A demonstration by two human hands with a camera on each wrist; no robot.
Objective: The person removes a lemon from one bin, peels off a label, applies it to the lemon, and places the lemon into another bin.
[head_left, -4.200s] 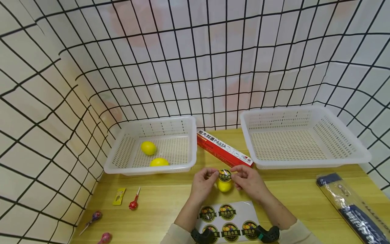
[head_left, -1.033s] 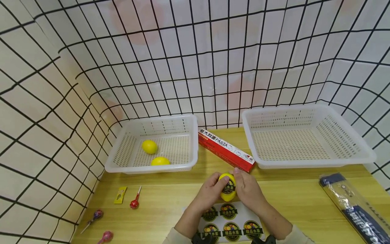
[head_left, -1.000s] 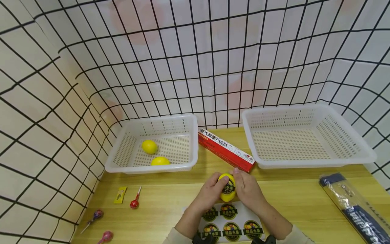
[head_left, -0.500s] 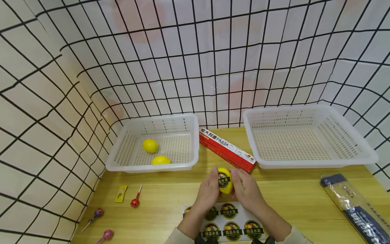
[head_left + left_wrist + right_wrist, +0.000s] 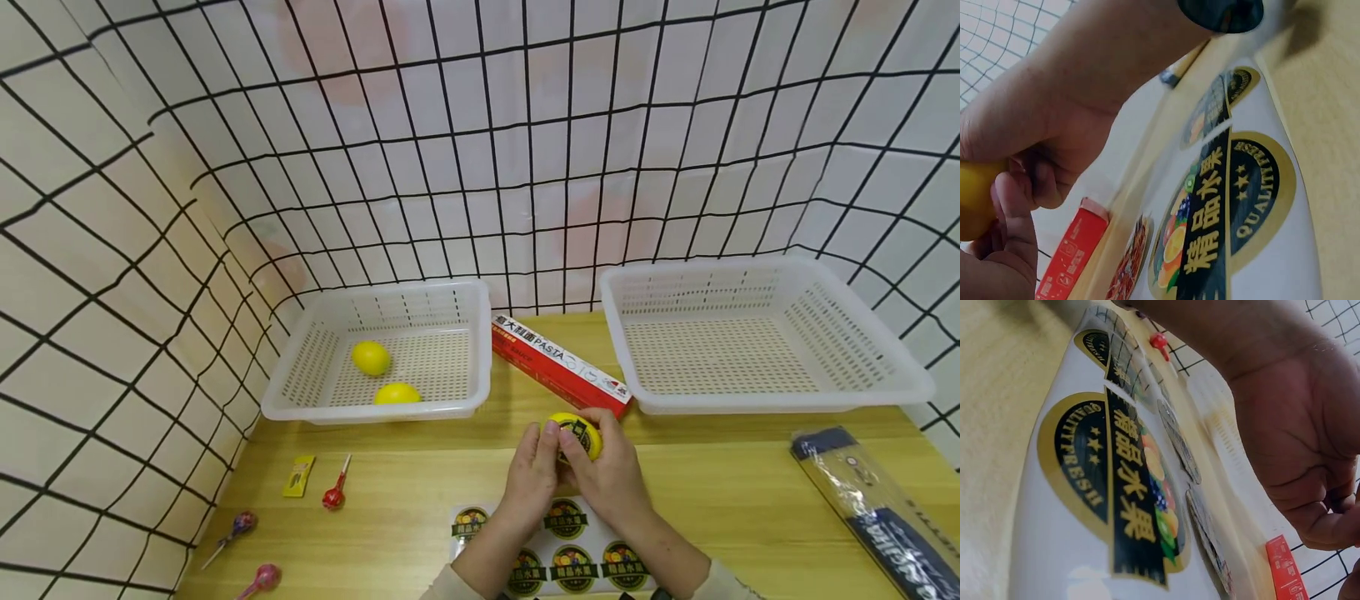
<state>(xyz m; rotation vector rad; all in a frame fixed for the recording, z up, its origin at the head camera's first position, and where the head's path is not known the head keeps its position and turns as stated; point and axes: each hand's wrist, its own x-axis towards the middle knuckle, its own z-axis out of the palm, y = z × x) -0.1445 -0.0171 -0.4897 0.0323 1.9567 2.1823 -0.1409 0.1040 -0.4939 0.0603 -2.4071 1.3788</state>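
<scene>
Sticker sheet (image 5: 550,542), white; two hands; one labelled yellow fruit (image 5: 592,440).
Past the sheet's far edge, my left hand (image 5: 530,479) and right hand (image 5: 611,475) grip the fruit together, fingers curled, partly hidden beneath; right thumb on the label, left thumb at its edge. Fruit: smooth, oval, bright yellow. Label (image 5: 577,429): round, dark, gold-rimmed, seen in the head view alone; the left wrist view gives plain yellow skin. Wrist views alone make the sheet's "QUALITY FRESH" lettering (image 5: 1263,199) readable.

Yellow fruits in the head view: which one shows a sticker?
The held fruit, between the left grip and right grip: a dark round sticker shows on it. The rear fruit and front fruit in the left basket show none.
</scene>
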